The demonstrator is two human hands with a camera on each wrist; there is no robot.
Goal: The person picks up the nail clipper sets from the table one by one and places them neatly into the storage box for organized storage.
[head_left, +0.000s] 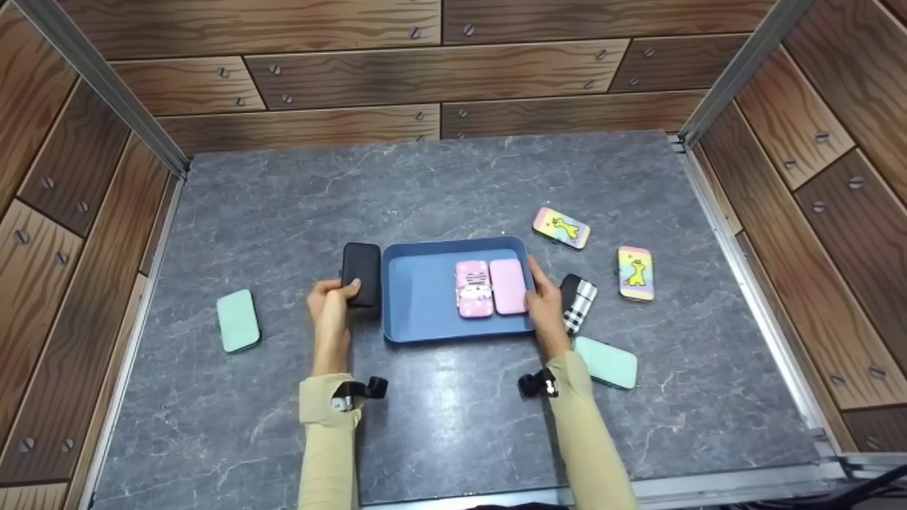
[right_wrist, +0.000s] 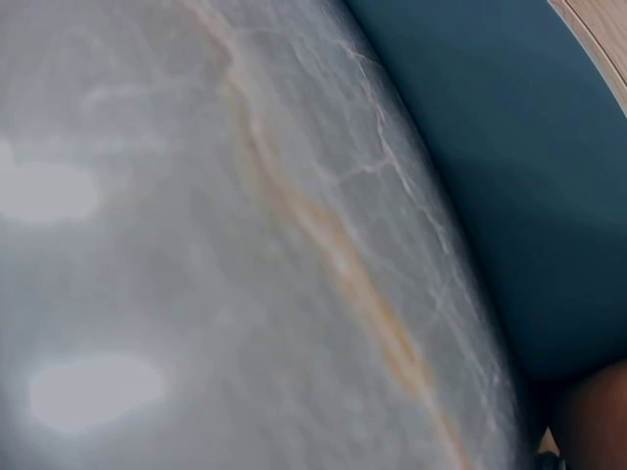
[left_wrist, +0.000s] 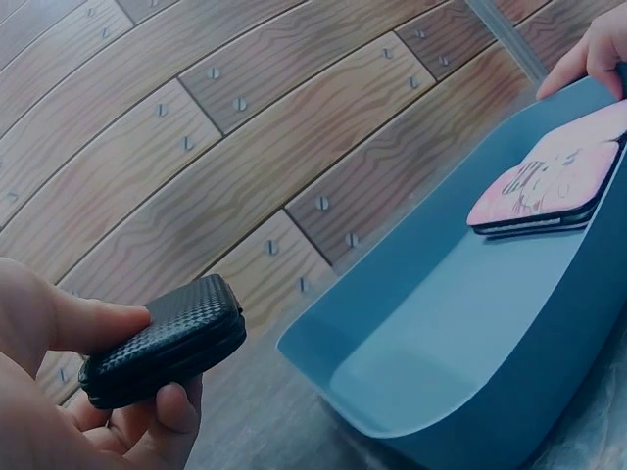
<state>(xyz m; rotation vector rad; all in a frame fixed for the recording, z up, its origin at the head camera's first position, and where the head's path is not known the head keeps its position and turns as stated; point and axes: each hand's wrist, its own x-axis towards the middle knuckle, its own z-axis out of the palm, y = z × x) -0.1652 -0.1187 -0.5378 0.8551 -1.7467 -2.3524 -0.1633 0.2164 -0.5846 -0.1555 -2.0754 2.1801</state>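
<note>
My left hand (head_left: 329, 297) pinches a small black zip-like case (head_left: 362, 275), thumb on top and fingers beneath, just left of the blue tray (head_left: 418, 333). In the left wrist view the black case (left_wrist: 167, 338) shows a textured top and rounded edges, held level with the tray's end. My right hand (head_left: 545, 301) grips the tray's right wall, its fingers along the outside and the thumb at the rim. Inside the tray, toward the right, a patterned pink case (head_left: 474, 289) lies beside a plain pink case (head_left: 507, 286). The right wrist view shows mostly the tray's outer wall (right_wrist: 490, 176).
Right of the tray lie two giraffe-print cases (head_left: 562, 227), a black case with a checked band (head_left: 579, 304) and a mint case (head_left: 606, 362) partly behind the right sleeve. Another mint case (head_left: 239, 321) lies at far left. Wood-patterned panels (head_left: 340, 78) enclose the grey tabletop.
</note>
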